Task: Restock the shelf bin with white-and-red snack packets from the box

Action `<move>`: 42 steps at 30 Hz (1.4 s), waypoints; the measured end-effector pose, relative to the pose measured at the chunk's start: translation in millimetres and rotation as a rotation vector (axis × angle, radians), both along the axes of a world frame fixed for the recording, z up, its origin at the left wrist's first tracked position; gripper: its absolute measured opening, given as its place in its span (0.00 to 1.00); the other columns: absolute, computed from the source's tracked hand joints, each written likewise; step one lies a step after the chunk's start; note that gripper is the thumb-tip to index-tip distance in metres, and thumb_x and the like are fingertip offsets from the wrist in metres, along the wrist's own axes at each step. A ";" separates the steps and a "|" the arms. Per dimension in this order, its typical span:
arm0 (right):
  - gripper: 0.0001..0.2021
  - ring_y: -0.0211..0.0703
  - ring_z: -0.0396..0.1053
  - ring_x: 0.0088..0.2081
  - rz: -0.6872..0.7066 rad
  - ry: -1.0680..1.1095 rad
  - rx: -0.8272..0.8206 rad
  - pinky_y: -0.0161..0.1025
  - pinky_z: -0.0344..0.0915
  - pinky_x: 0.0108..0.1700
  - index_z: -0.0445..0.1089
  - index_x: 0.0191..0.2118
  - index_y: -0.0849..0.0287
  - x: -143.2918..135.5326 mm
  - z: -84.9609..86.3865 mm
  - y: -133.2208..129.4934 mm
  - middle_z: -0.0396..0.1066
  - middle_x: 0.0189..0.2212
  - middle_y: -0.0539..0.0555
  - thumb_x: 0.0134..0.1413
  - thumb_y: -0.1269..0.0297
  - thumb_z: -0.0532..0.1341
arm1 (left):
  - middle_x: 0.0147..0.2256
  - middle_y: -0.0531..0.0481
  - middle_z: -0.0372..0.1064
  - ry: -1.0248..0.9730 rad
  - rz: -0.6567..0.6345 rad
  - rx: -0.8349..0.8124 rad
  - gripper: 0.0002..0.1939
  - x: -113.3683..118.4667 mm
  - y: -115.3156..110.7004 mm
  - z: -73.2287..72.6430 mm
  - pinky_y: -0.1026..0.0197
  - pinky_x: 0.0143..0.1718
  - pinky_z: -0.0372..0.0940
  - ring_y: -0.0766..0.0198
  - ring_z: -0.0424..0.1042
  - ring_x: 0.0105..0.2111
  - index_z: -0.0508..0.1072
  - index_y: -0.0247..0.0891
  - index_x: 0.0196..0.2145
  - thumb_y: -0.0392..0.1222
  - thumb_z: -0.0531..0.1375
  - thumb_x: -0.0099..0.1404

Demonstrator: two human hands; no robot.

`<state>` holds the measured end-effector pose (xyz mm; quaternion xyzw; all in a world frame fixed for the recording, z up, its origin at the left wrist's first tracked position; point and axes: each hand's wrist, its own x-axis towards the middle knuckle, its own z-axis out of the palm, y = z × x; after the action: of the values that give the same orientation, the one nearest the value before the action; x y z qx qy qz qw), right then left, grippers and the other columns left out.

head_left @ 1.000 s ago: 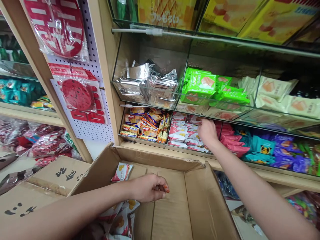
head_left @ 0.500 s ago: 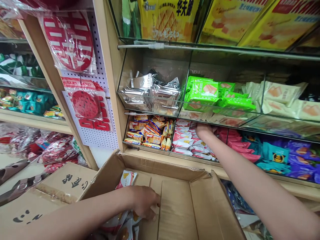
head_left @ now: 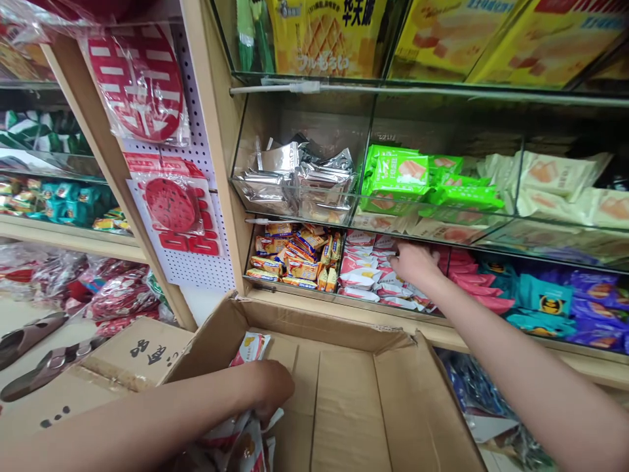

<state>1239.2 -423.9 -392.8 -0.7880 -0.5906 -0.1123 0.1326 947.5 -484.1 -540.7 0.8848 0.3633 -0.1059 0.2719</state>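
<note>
My left hand is down inside an open cardboard box, over white and red snack packets at the box's left side. Its fingers point down and are mostly hidden, so any grip on a packet does not show. My right hand reaches into the lowest shelf compartment, resting over a pile of white and pink packets. Its fingers are partly bent, and what lies under them is hard to make out. One more packet leans near the box's far left corner.
Orange snack packets fill the compartment to the left; pink and teal packets lie right. Above is a glass-fronted shelf with silver packets and green packets. Sandals and a closed carton are at left.
My left hand has moved left and turned downward onto the packets in the box. My right hand has drawn slightly out of the compartment, showing more of its fingers.
</note>
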 end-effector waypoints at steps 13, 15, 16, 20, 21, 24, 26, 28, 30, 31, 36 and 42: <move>0.26 0.48 0.66 0.42 0.706 0.963 -0.116 0.45 0.65 0.39 0.57 0.50 0.54 -83.4 -89.4 -137.8 0.67 0.44 0.57 0.43 0.57 0.62 | 0.20 0.58 0.58 -0.571 0.191 -0.350 0.15 27.3 12.0 88.6 0.69 0.21 0.54 0.73 0.57 0.19 0.64 0.35 0.26 0.49 0.62 0.47; 0.26 0.44 0.68 0.36 0.702 1.238 -0.211 0.42 0.65 0.35 0.56 0.49 0.56 -84.4 -95.3 -133.3 0.70 0.38 0.55 0.43 0.57 0.62 | 0.22 0.57 0.61 -0.827 0.304 -0.501 0.18 36.5 8.8 90.8 0.68 0.23 0.57 0.73 0.60 0.21 0.62 0.35 0.28 0.49 0.63 0.47; 0.23 0.42 0.69 0.33 0.704 1.350 -0.231 0.41 0.65 0.34 0.57 0.47 0.57 -83.8 -95.6 -130.6 0.71 0.35 0.54 0.45 0.57 0.61 | 0.23 0.56 0.63 -0.915 0.352 -0.559 0.18 39.6 6.9 90.6 0.69 0.23 0.58 0.73 0.61 0.21 0.61 0.35 0.28 0.49 0.63 0.47; 0.13 0.35 0.67 0.26 0.688 1.564 -0.177 0.35 0.64 0.30 0.63 0.37 0.60 -78.9 -88.2 -125.3 0.70 0.28 0.51 0.48 0.58 0.59 | 0.25 0.54 0.67 -1.068 0.531 -0.750 0.16 41.2 1.3 88.3 0.68 0.24 0.63 0.72 0.66 0.22 0.61 0.34 0.28 0.48 0.62 0.51; 0.12 0.34 0.66 0.25 0.675 1.582 -0.158 0.34 0.63 0.30 0.63 0.36 0.60 -77.5 -86.5 -125.5 0.70 0.28 0.50 0.47 0.58 0.60 | 0.25 0.53 0.68 -1.087 0.562 -0.784 0.15 40.1 0.8 87.9 0.68 0.25 0.64 0.72 0.68 0.23 0.62 0.34 0.28 0.48 0.62 0.52; 0.12 0.33 0.66 0.25 0.634 1.630 -0.137 0.33 0.63 0.29 0.65 0.35 0.59 -74.6 -85.7 -126.7 0.70 0.28 0.49 0.46 0.57 0.60 | 0.25 0.52 0.69 -1.118 0.611 -0.797 0.15 37.9 -0.1 87.5 0.68 0.26 0.65 0.71 0.69 0.23 0.63 0.33 0.28 0.47 0.62 0.52; 0.12 0.33 0.66 0.26 0.621 1.658 -0.133 0.33 0.63 0.29 0.65 0.35 0.59 -74.0 -87.8 -127.3 0.70 0.27 0.49 0.46 0.57 0.61 | 0.24 0.52 0.69 -1.129 0.631 -0.770 0.15 38.7 -1.3 87.3 0.68 0.25 0.65 0.71 0.69 0.23 0.62 0.33 0.27 0.47 0.62 0.51; 0.12 0.34 0.66 0.26 0.617 1.666 -0.114 0.34 0.63 0.29 0.65 0.34 0.60 -74.2 -90.3 -127.9 0.69 0.26 0.49 0.46 0.56 0.60 | 0.24 0.53 0.69 -1.139 0.602 -0.759 0.15 40.7 -3.7 86.4 0.67 0.26 0.65 0.71 0.68 0.23 0.61 0.33 0.28 0.47 0.62 0.52; 0.12 0.34 0.65 0.25 0.603 1.645 -0.076 0.34 0.63 0.29 0.65 0.32 0.60 -74.4 -92.9 -128.9 0.68 0.25 0.50 0.47 0.56 0.60 | 0.29 0.52 0.69 -1.133 0.498 -0.762 0.16 43.0 -7.0 84.5 0.65 0.29 0.65 0.70 0.69 0.27 0.61 0.34 0.32 0.45 0.62 0.52; 0.12 0.34 0.65 0.25 0.597 1.621 -0.069 0.34 0.63 0.29 0.64 0.31 0.60 -74.3 -94.2 -129.5 0.68 0.25 0.50 0.47 0.56 0.59 | 0.31 0.51 0.69 -1.120 0.444 -0.752 0.18 43.9 -8.8 83.1 0.65 0.29 0.65 0.69 0.69 0.29 0.60 0.35 0.35 0.43 0.63 0.51; 0.16 0.39 0.67 0.34 0.634 1.494 0.009 0.36 0.64 0.35 0.62 0.41 0.57 -70.7 -100.7 -133.1 0.69 0.33 0.52 0.45 0.59 0.62 | 0.34 0.49 0.66 -0.995 0.250 -0.557 0.18 43.3 -17.7 74.8 0.63 0.32 0.63 0.67 0.67 0.32 0.58 0.35 0.40 0.40 0.60 0.54; 0.11 0.39 0.66 0.30 0.704 1.273 -0.147 0.38 0.64 0.32 0.67 0.36 0.59 -64.7 -101.4 -137.9 0.69 0.28 0.51 0.48 0.59 0.59 | 0.33 0.51 0.64 -0.751 0.076 -0.235 0.20 36.8 -25.6 72.6 0.65 0.31 0.62 0.68 0.66 0.30 0.56 0.39 0.49 0.40 0.54 0.58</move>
<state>1174.5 -561.9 -494.1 -0.4711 -0.6235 0.4565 0.4253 984.3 -509.6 -468.1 0.8108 0.2563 0.1944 0.4889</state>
